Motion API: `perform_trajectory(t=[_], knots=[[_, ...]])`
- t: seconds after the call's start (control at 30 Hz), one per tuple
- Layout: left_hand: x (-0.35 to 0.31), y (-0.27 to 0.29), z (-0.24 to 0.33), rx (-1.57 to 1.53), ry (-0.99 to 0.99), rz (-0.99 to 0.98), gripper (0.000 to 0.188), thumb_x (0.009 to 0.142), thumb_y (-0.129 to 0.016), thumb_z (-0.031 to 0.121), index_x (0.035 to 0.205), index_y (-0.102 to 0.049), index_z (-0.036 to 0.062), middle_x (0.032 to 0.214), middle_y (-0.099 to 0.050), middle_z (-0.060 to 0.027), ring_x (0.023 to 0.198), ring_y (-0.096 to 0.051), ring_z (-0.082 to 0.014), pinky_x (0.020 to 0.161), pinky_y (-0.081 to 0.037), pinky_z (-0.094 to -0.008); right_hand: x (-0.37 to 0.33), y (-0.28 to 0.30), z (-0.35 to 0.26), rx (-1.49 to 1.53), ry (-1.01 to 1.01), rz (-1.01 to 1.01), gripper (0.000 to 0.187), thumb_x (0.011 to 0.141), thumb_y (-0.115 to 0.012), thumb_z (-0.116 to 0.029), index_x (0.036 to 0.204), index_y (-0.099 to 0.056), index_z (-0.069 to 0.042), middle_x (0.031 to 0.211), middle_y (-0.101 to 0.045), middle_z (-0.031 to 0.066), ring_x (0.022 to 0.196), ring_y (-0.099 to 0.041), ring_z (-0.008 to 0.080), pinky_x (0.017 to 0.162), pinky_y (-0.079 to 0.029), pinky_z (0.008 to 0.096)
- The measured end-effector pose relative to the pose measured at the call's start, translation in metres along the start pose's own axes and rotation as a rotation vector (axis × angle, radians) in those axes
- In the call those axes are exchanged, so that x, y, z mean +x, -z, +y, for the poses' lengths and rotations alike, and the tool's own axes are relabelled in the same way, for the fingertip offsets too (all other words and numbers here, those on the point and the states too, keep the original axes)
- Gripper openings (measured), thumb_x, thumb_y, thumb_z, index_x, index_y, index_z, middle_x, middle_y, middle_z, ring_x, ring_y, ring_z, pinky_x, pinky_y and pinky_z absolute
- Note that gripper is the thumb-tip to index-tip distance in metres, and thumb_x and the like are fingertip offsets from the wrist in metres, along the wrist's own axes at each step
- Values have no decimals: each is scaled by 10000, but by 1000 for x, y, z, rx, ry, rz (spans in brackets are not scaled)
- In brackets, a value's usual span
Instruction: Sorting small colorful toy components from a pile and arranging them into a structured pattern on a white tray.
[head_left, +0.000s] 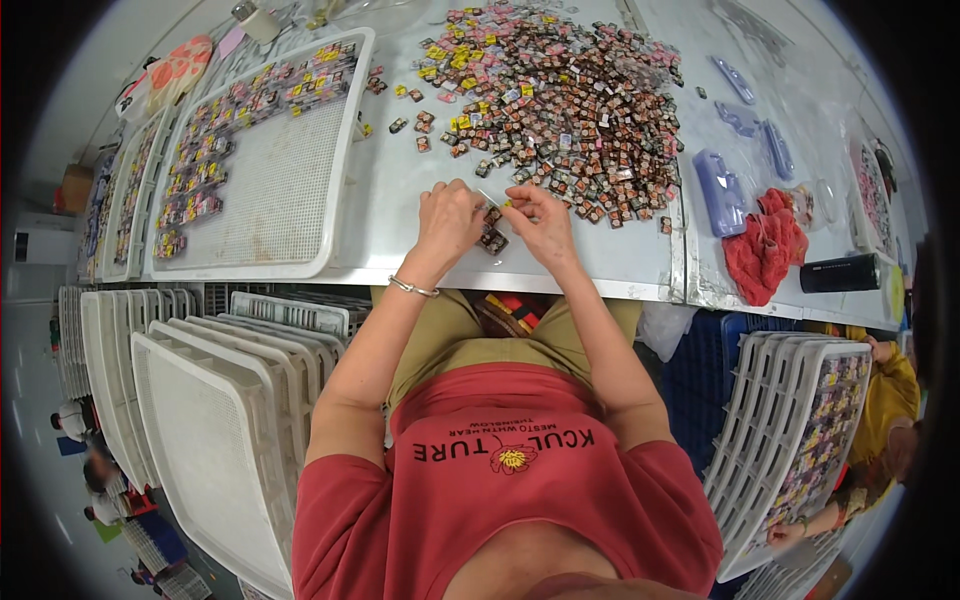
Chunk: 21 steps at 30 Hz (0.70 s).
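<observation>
At the table's near edge, my left hand [450, 218] has its fingers bent and pressed together. Facing it, my right hand [540, 222] pinches with thumb and forefinger. A thin, pale sliver and a speck of yellow show between the fingertips, too small to name. Just below them, a few small dark square packs [493, 240] lie together on the table, beside my left fingers. Beyond both hands spreads a large heap of small square packs [600, 125], mostly brown and black, with pink and yellow ones toward the far left.
Left of me a white mesh tray [285, 190] carries rows of packs along its far and left sides. On the right lie a red cloth [765, 245], a purple-blue plastic case [720, 190] and a black cylinder [840, 273]. White trays [200, 440] stand stacked below; a person in yellow [890, 400] is at right.
</observation>
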<state>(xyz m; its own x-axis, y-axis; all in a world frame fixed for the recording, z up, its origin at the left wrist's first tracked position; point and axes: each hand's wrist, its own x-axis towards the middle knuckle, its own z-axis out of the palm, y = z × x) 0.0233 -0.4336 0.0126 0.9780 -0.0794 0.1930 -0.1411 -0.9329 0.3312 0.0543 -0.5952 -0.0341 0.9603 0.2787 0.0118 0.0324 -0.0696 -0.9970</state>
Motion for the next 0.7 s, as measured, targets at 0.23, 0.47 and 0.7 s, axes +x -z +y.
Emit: perform_trajectory(t=[0.23, 0.47, 0.7], knots=[[-18, 10, -30, -177, -40, 214, 131, 759, -637, 27, 883, -679, 22, 889, -605, -121, 829, -546, -301, 739, -452, -375, 20, -6, -20, -127, 197, -29, 229, 773, -691, -40, 990, -635, 8, 878, -615, 45, 797, -592, 102, 676, -502, 224], [-34, -5, -16, -259, -104, 221, 166, 746, -638, -5, 910, -662, -26, 917, -578, -133, 834, -530, -299, 743, -454, -374, 21, -35, -9, -537, 516, 46, 110, 698, -697, -64, 790, -652, -22, 846, -624, 81, 805, -574, 284, 727, -456, 369], [-37, -7, -21, -340, -35, 264, 140, 767, -618, -9, 897, -663, -32, 871, -597, -147, 800, -572, -304, 710, -473, -369, 11, -39, -15, -714, 665, 69, 50, 721, -671, -108, 742, -653, -66, 880, -629, 17, 843, -544, 231, 774, -393, 372]])
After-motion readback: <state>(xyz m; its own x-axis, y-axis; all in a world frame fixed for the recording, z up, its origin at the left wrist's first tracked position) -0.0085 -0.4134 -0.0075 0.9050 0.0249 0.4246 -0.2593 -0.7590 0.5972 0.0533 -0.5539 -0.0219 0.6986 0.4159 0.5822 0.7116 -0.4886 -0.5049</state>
